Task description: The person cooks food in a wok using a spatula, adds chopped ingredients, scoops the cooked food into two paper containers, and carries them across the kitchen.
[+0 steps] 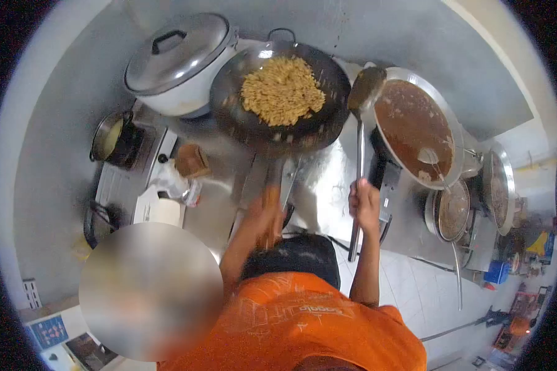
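My left hand [263,217] is wrapped round the wooden handle of a dark wok [229,111]; the hand and the handle are smeared by motion. Golden-brown food in small pieces [281,91] is heaped in the wok, perhaps noodles or rice; I cannot tell which. In my right hand [365,203] is the long metal handle of a wok ladle [366,89]. Its bowl is raised between the wok and a wide pan of brown liquid [413,114], apart from the food.
A large lidded white pot [181,62] stands behind the wok on the left. At far left is a small dark pot [111,137]. A skimmer [429,157] rests in the brown liquid. Further right, a strainer [452,210] lies over a pot, its handle jutting out over the floor.
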`<state>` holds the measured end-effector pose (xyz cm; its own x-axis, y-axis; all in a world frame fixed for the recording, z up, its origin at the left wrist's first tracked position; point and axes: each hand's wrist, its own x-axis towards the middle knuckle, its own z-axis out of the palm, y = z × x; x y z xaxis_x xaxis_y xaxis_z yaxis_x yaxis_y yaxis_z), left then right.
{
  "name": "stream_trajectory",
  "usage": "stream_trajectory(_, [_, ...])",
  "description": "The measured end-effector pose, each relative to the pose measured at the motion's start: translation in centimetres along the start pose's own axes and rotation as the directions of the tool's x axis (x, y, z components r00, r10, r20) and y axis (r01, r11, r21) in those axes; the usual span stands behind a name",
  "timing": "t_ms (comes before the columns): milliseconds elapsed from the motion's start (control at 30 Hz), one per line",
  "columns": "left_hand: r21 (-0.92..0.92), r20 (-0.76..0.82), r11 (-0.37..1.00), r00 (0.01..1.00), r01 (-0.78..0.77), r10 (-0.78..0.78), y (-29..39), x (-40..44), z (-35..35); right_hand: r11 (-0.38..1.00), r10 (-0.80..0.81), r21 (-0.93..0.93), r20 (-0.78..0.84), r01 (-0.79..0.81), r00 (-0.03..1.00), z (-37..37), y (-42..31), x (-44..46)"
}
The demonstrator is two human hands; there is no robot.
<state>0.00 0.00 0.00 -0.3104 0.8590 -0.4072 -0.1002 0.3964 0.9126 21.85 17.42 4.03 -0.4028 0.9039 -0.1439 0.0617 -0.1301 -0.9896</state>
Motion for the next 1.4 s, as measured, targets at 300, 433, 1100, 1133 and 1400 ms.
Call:
stream_trajectory(300, [-0.538, 0.142, 0.791, 0.956, 0.291, -0.256, 8.1, -1.9, -0.1, 1.0, 0.019, 0.011, 0.036, -0.02, 0.999, -1.2, -0.3, -0.6])
stream_trajectory(433, [-0.508, 0.118, 0.825, 0.969, 0.248, -0.218, 7.8, 1.9, 1.2, 0.785, -0.278, -0.558, 0.069, 0.268, 0.958, -3.3, -2.7, 6.0])
stream_trajectory(1100, [-0.252, 0.069, 0.967, 0.997, 0.045, -0.028, -2.2, 10.3, 6.6, -0.356, 0.336, -0.303, 0.841, 0.884, 0.424, -6.4, -3.7, 34.0])
stream_trajectory(1133, [-0.293, 0.04, 0.956, 0.999, 0.026, -0.015, -3.0, 10.7, 7.3, -0.357, 0.364, -0.298, 0.829, 0.885, 0.426, -7.2, -3.8, 34.7])
stream_trajectory(1400, [-0.048, -0.226, 0.976, 0.954, -0.215, 0.199, -7.8, 9.6, 5.7, 0.829, 0.452, -0.5, 0.332, -0.252, 0.828, 1.6, 1.0, 23.5])
